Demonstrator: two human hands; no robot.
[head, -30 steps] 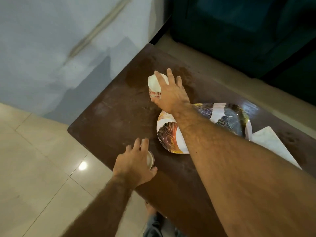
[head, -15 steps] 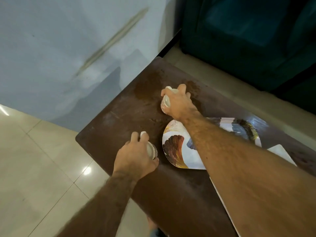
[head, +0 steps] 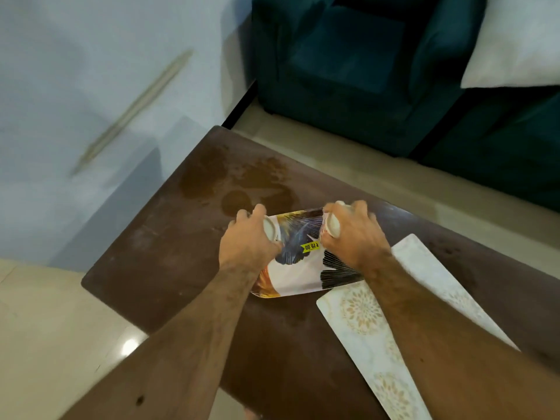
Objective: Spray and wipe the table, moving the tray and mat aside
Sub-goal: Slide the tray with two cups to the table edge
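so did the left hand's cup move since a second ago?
Yes. The cup in the left hand went from the bare table near its edge to over the tray.

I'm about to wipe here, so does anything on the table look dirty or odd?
Yes: blotchy orange-brown stains mark the table at its far corner, beyond the tray.

Light: dim, warm indoor, from overhead.
Glare: small bright spot on floor tile (head: 129, 347); soft sheen along far edge of table (head: 169, 256).
Shadows: broad grey cast on wall (head: 91, 86) beside table; sofa (head: 363, 71) sunk in near-black.
Blur: smeared throughout, strongest on wall streak (head: 133, 109).
Distortion: wide-angle bowing, forearms stretched at lower edge.
Focus: softest at corners.
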